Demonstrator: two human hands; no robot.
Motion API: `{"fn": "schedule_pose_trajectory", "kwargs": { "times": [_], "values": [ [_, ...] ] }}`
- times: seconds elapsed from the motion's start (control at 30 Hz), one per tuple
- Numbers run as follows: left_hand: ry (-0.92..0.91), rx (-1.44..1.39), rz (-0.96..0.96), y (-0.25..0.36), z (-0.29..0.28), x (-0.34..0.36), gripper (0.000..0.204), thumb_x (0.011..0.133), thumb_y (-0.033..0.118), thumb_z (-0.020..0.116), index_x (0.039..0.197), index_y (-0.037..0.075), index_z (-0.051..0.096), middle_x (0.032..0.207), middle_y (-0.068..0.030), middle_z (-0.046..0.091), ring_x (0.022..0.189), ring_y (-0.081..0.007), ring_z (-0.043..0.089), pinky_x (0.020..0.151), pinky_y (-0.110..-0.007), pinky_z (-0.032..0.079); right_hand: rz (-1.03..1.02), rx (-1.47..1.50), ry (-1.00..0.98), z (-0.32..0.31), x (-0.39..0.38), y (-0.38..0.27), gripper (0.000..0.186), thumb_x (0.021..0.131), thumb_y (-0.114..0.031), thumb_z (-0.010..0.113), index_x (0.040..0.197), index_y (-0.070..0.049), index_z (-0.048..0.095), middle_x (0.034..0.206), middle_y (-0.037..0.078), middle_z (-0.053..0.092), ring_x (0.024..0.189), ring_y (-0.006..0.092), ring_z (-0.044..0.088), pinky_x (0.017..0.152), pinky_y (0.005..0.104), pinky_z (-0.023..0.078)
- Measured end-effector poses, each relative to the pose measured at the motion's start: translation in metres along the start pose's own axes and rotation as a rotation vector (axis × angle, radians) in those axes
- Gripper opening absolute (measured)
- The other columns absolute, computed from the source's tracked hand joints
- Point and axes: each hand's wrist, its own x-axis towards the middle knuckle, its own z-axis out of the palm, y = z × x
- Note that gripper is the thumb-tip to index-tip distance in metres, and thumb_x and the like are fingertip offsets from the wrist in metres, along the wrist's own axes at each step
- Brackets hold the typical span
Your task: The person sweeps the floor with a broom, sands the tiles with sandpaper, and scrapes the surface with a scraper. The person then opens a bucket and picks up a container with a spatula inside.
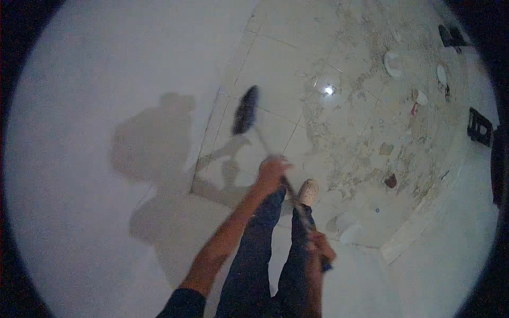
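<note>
I get a pale tiled floor (268,61) filling the face from 12 to 4 o'clock, and a plain whitish surface (79,159) from 7 to 11, with a big soft shadow (154,143) cast on it at 9. Brown dirt (344,151) is smeared and scattered across the tiles between 1 and 4. Dark trousers (249,249) run in from 6 o'clock. The broom (298,203) I'm tracking slants across the middle, its handle end at 5 and its dark, blurred bristled head (245,111) over the tiles just short of 12; I can't tell whether the bristles touch. My left hand (272,173), just off centre toward 4, has its fingers wrapped around the handle partway down; my right hand (322,249), at 5, has its fingers closed around it near the end. A black object (480,127) with openings sits far out at 3. A pale clog (309,192) with holes is at 4, close beside the handle. I make out a white rounded piece (393,64) at 2, a brown fragment (391,180) at 3 and, smallest, a bluish dot (377,210) at 4.
</note>
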Motion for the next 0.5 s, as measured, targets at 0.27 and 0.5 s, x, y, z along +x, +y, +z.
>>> {"fn": "schedule_pose_trajectory", "kwargs": {
  "times": [0.27, 0.5],
  "values": [
    [-0.134, -0.249, 0.096, 0.163, 0.043, 0.042, 0.050, 0.063, 0.007, 0.066, 0.110, 0.003, 0.050, 0.099, -0.0185, 0.053, 0.096, -0.0364, 0.048, 0.088, -0.048, 0.035, -0.209, -0.115, 0.190, -0.114, -0.038, -0.043, 0.037, 0.078, -0.036, 0.054, 0.079, 0.001, 0.054, 0.068, 0.006, 0.053, 0.057, 0.0132, 0.049, 0.057, 0.0268, 0.042],
    [0.089, 0.200, -0.123, 0.014, -0.070, 0.030, 0.051, 0.059, 0.003, 0.062, 0.109, 0.007, 0.053, 0.102, -0.0171, 0.052, 0.098, -0.0359, 0.047, 0.084, -0.042, 0.040, -0.346, 0.303, -0.098, -0.005, 0.017, -0.036, 0.037, 0.075, -0.029, 0.060, 0.091, 0.004, 0.061, 0.093, 0.010, 0.061, 0.086, 0.0186, 0.056, 0.077, 0.0291, 0.043]
  ]
}}
